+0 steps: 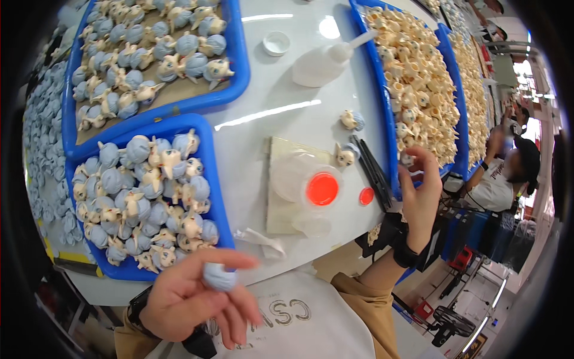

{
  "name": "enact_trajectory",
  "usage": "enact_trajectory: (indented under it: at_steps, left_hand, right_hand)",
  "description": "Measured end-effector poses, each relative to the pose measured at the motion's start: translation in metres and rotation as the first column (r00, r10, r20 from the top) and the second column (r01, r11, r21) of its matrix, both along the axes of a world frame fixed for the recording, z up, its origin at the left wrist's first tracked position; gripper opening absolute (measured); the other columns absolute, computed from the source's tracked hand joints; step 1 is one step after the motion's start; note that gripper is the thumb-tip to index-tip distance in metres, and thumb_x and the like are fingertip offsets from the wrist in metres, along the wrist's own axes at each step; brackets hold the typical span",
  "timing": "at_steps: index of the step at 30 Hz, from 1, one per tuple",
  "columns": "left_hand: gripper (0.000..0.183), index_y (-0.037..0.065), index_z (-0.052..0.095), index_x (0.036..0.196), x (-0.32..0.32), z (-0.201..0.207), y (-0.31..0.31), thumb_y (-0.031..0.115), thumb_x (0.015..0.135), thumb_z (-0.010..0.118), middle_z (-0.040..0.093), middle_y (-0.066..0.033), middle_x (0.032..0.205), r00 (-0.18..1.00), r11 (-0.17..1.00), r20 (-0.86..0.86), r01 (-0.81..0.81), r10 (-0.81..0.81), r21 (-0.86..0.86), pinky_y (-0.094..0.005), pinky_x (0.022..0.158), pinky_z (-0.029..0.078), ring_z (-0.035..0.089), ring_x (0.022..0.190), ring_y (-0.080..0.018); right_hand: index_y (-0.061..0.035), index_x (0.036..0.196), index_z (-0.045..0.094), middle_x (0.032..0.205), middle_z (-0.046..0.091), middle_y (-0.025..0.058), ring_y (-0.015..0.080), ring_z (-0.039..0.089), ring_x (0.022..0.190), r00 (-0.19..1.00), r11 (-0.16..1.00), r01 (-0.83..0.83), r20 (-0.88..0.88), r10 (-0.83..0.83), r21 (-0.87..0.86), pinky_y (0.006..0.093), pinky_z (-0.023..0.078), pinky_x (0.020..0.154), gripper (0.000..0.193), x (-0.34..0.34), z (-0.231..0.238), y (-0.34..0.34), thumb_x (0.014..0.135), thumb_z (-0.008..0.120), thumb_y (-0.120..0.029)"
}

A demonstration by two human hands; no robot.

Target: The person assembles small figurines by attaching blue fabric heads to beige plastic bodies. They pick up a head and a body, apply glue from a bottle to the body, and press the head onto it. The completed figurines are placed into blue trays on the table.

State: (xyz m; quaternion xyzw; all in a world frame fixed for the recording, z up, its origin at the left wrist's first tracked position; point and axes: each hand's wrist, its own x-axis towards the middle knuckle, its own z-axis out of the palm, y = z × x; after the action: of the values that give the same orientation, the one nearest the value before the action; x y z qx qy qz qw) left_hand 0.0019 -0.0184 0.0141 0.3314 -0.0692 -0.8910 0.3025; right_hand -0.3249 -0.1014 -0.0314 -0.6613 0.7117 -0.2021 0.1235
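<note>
My left hand (200, 296) holds a light-blue, rounded, ridged toy hair piece (219, 277) between thumb and forefinger, low in front of my body. The other fingers are curled loosely below it. At the near corner of a blue tray (390, 128) heaped with cream toy heads (421, 90), my right hand (422, 191) pinches a small cream toy head (407, 159), partly hidden by the fingers. Two toy heads with blue hair, one nearer (345, 155) and one farther (353, 119), lie on the table between my hands and the squeeze bottle.
Left, two blue trays, nearer (218, 209) and farther (239, 54), hold blue-haired heads. A board (278, 221) carries a clear cup with red contents (321, 188). Black tweezers (372, 173), a red-filled cap (366, 195), white squeeze bottle (317, 64), small white dish (276, 43) and crumpled tissue (263, 242) lie about.
</note>
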Motion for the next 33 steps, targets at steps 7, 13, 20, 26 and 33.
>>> enact_trajectory:
  at_steps: [7, 13, 20, 26, 33]
  left_hand:
    - [0.033, -0.009, 0.039, 0.113, -0.005, -0.002, 0.005, -0.004, 0.08, 0.037, 0.058, -0.0221, 0.08, 0.984, 0.985, 0.176, 0.028, 0.003, -0.171, -0.0206, 0.041, 0.043, 0.057, 0.051, -0.0159]
    - [0.043, -0.004, 0.033, 0.125, 0.002, -0.013, 0.011, 0.009, 0.086, 0.045, 0.054, -0.0096, 0.094, 0.998, 0.966, 0.062, 0.024, -0.008, -0.256, -0.0171, 0.057, 0.04, 0.049, 0.063, -0.0055]
    - [0.037, -0.007, 0.043, 0.113, -0.003, -0.013, 0.015, 0.0, 0.079, 0.056, 0.057, -0.0141, 0.093, 0.985, 0.957, 0.015, -0.166, 0.174, -0.236, -0.0197, 0.061, 0.044, 0.055, 0.069, -0.0098]
    - [0.036, 0.0, 0.041, 0.102, 0.009, -0.027, 0.026, 0.032, 0.086, 0.048, 0.051, -0.0115, 0.072, 0.859, 0.804, -0.161, -0.511, 0.485, -0.303, -0.025, 0.046, 0.039, 0.046, 0.049, -0.0149]
    - [0.036, 0.01, 0.037, 0.098, -0.003, -0.021, 0.012, 0.045, 0.088, 0.036, 0.04, -0.0069, 0.077, 0.753, 0.721, -0.004, -0.632, 0.658, -0.282, -0.0245, 0.047, 0.032, 0.036, 0.057, -0.0144]
  right_hand:
    - [-0.0009, 0.095, 0.053, 0.078, 0.054, 0.0048, 0.0099, 0.05, 0.065, 0.982, 0.95, 0.16, 0.139, -0.127, -0.269, 0.0203, 0.04, 0.056, 0.021, 0.002, -0.002, 0.009, 0.075, 0.059, -0.002]
    - [-0.0023, 0.091, 0.044, 0.067, 0.042, 0.0017, 0.0097, 0.039, 0.054, 0.792, 0.834, 0.267, 0.603, 0.096, -0.483, 0.0207, 0.033, 0.05, 0.028, 0.03, 0.023, 0.062, 0.085, 0.049, -0.029]
    - [0.0005, 0.091, 0.043, 0.06, 0.049, 0.0086, 0.013, 0.047, 0.048, 0.608, 0.968, 0.065, 0.779, 0.154, -0.242, 0.0206, 0.035, 0.043, 0.042, 0.073, 0.018, 0.084, 0.078, 0.06, -0.036]
    - [0.0045, 0.091, 0.043, 0.069, 0.056, 0.0176, 0.0219, 0.058, 0.062, 0.472, 0.99, -0.045, 0.871, 0.137, -0.131, 0.0265, 0.045, 0.055, 0.03, 0.083, 0.019, 0.09, 0.073, 0.064, -0.008]
    - [0.0014, 0.091, 0.051, 0.066, 0.056, 0.0115, 0.0189, 0.053, 0.058, 0.691, 0.944, -0.23, 0.644, 0.328, -0.235, 0.0262, 0.04, 0.054, 0.033, 0.078, 0.01, 0.081, 0.061, 0.065, 0.001]
